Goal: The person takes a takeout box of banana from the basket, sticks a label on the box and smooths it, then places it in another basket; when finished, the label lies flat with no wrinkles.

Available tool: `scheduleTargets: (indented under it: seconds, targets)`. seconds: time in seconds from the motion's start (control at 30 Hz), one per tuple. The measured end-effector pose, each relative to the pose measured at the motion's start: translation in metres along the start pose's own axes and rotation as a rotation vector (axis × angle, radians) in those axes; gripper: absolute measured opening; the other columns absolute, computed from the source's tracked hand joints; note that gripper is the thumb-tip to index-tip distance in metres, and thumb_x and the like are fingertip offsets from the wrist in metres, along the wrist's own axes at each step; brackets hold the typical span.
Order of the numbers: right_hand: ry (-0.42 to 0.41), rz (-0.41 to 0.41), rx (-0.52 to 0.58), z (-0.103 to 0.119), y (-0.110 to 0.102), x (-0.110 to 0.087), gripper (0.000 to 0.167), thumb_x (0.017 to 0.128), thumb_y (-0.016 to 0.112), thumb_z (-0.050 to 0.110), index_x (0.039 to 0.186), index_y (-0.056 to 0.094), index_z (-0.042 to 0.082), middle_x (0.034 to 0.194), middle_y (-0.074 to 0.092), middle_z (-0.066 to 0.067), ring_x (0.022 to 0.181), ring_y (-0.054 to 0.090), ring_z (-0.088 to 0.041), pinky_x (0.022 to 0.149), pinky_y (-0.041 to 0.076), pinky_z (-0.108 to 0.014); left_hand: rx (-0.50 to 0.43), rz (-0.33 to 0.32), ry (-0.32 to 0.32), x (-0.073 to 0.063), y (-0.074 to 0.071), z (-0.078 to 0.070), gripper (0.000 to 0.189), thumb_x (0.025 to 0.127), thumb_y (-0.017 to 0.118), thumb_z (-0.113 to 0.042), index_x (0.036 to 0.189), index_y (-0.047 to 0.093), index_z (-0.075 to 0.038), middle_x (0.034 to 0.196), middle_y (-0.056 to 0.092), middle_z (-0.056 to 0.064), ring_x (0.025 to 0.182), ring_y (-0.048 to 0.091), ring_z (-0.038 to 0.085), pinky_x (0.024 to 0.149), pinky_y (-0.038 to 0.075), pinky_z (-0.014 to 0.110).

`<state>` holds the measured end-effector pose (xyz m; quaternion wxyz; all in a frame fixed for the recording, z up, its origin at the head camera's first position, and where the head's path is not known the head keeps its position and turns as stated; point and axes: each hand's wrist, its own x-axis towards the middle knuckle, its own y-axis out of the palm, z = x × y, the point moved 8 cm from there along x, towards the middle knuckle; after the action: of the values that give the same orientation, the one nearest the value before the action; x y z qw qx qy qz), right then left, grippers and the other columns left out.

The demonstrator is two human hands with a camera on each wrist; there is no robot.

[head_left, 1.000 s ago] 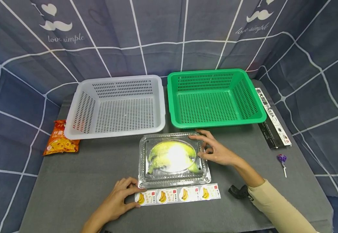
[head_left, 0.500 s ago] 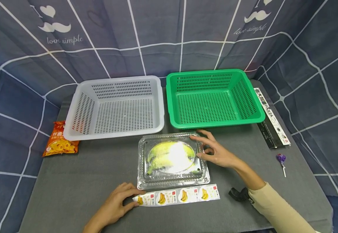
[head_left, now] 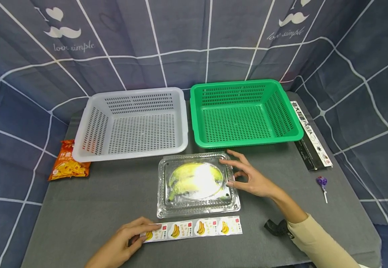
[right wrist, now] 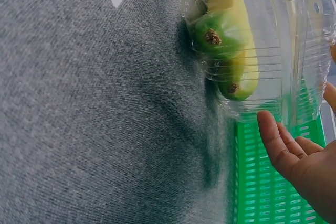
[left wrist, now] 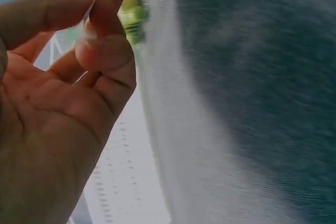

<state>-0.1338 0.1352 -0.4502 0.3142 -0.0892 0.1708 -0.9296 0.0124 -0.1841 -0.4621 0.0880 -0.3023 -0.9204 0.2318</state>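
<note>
Low in the head view, my left hand [head_left: 121, 240] pinches the left end of a strip of banana stickers [head_left: 200, 227] between thumb and fingers. The strip lies along the near side of a clear plastic clamshell box [head_left: 165, 208]. Inside the lidded box are yellow-green bananas [head_left: 185, 175], partly washed out by glare; their ends [right wrist: 226, 40] show in the right wrist view. My right hand [head_left: 252, 179] is at the box's right side, fingers spread along its edge and thumb at the lid. In the left wrist view, thumb and fingertips of my left hand [left wrist: 63, 77] meet on a thin pale edge.
A white basket [head_left: 130, 157] and a green basket [head_left: 247, 144] stand behind the box. An orange snack bag [head_left: 68, 163] lies far left. On the right are a black-and-white pasta box [head_left: 311, 137], a purple lollipop [head_left: 322, 182] and a black strap [head_left: 274, 227] at my right sleeve.
My left hand has drawn the sticker strip left and slightly toward me, opening a gap from the box. My right hand stays at the box's side, its thumb slightly lower.
</note>
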Motion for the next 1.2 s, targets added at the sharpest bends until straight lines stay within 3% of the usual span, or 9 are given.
scheduleTargets:
  seconds: [0.13, 0.27, 0.4, 0.53, 0.63, 0.73, 0.87, 1.0, 1.2]
  targets:
    - [-0.020, -0.013, -0.025, 0.002, -0.001, -0.001, 0.064, 0.087, 0.072, 0.006, 0.145, 0.047, 0.010, 0.161, 0.011, -0.018, 0.137, 0.031, -0.033, 0.093, 0.049, -0.037, 0.042, 0.078, -0.014, 0.003, -0.001, -0.015, 0.061, 0.085, 0.059, 0.015, 0.136, 0.059, -0.019, 0.126, 0.059, 0.001, 0.094, 0.050, 0.002, 0.066, 0.042, 0.019]
    - [-0.035, -0.027, -0.078, 0.002, -0.002, -0.002, 0.061, 0.086, 0.073, 0.007, 0.143, 0.050, 0.010, 0.160, 0.015, -0.019, 0.143, 0.024, -0.035, 0.097, 0.046, -0.049, 0.089, 0.096, 0.066, 0.008, -0.005, -0.033, 0.068, 0.079, 0.060, 0.019, 0.137, 0.058, -0.017, 0.128, 0.059, -0.001, 0.100, 0.050, 0.005, 0.070, 0.040, 0.020]
    - [-0.043, -0.036, -0.133, 0.004, -0.002, -0.004, 0.062, 0.085, 0.076, 0.011, 0.142, 0.052, 0.013, 0.161, 0.018, -0.015, 0.146, 0.017, -0.036, 0.098, 0.045, -0.054, 0.096, 0.111, 0.133, 0.014, -0.012, -0.050, 0.071, 0.077, 0.059, 0.021, 0.138, 0.056, -0.015, 0.131, 0.059, 0.001, 0.104, 0.052, 0.006, 0.071, 0.040, 0.020]
    - [-0.055, -0.036, -0.169, 0.010, -0.002, -0.005, 0.065, 0.083, 0.078, 0.014, 0.143, 0.051, 0.016, 0.162, 0.018, -0.009, 0.147, 0.014, -0.035, 0.100, 0.041, -0.056, 0.064, 0.110, 0.193, 0.021, -0.023, -0.065, 0.072, 0.075, 0.056, 0.023, 0.139, 0.055, -0.011, 0.135, 0.058, 0.002, 0.105, 0.052, 0.007, 0.071, 0.042, 0.020]
    - [-0.068, -0.033, -0.174, 0.013, -0.002, -0.006, 0.067, 0.082, 0.079, 0.015, 0.143, 0.051, 0.017, 0.162, 0.018, -0.009, 0.147, 0.013, -0.035, 0.101, 0.038, -0.059, 0.025, 0.084, 0.244, 0.027, -0.034, -0.073, 0.072, 0.073, 0.054, 0.025, 0.137, 0.056, -0.008, 0.133, 0.058, 0.004, 0.097, 0.053, 0.006, 0.068, 0.044, 0.017]
    - [-0.086, -0.038, -0.183, 0.015, -0.003, -0.007, 0.068, 0.082, 0.080, 0.015, 0.143, 0.051, 0.017, 0.161, 0.019, -0.009, 0.147, 0.014, -0.036, 0.104, 0.030, -0.067, 0.015, 0.033, 0.275, 0.037, -0.048, -0.076, 0.071, 0.072, 0.053, 0.026, 0.134, 0.059, -0.007, 0.129, 0.060, 0.004, 0.085, 0.052, 0.004, 0.063, 0.045, 0.016]
    - [-0.113, -0.050, -0.204, 0.017, -0.004, -0.008, 0.066, 0.081, 0.080, 0.014, 0.141, 0.053, 0.017, 0.160, 0.024, -0.010, 0.147, 0.016, -0.036, 0.105, 0.019, -0.073, 0.062, -0.029, 0.251, 0.055, -0.065, -0.070, 0.061, 0.078, 0.056, 0.022, 0.129, 0.064, -0.010, 0.122, 0.063, 0.001, 0.080, 0.052, 0.003, 0.063, 0.046, 0.018]
    - [-0.138, -0.053, -0.214, 0.021, -0.004, -0.008, 0.065, 0.081, 0.080, 0.013, 0.140, 0.054, 0.017, 0.158, 0.027, -0.014, 0.146, 0.019, -0.035, 0.106, 0.019, -0.071, 0.135, -0.078, 0.208, 0.074, -0.077, -0.061, 0.046, 0.085, 0.063, 0.012, 0.123, 0.068, -0.014, 0.118, 0.066, -0.001, 0.092, 0.057, 0.007, 0.072, 0.048, 0.022]
    - [-0.169, -0.042, -0.204, 0.025, -0.003, -0.009, 0.063, 0.082, 0.078, 0.011, 0.140, 0.054, 0.014, 0.157, 0.030, -0.016, 0.145, 0.020, -0.035, 0.106, 0.020, -0.069, 0.180, -0.097, 0.231, 0.101, -0.083, -0.061, 0.053, 0.082, 0.056, 0.021, 0.124, 0.066, -0.010, 0.119, 0.063, 0.004, 0.076, 0.049, 0.005, 0.060, 0.042, 0.023]
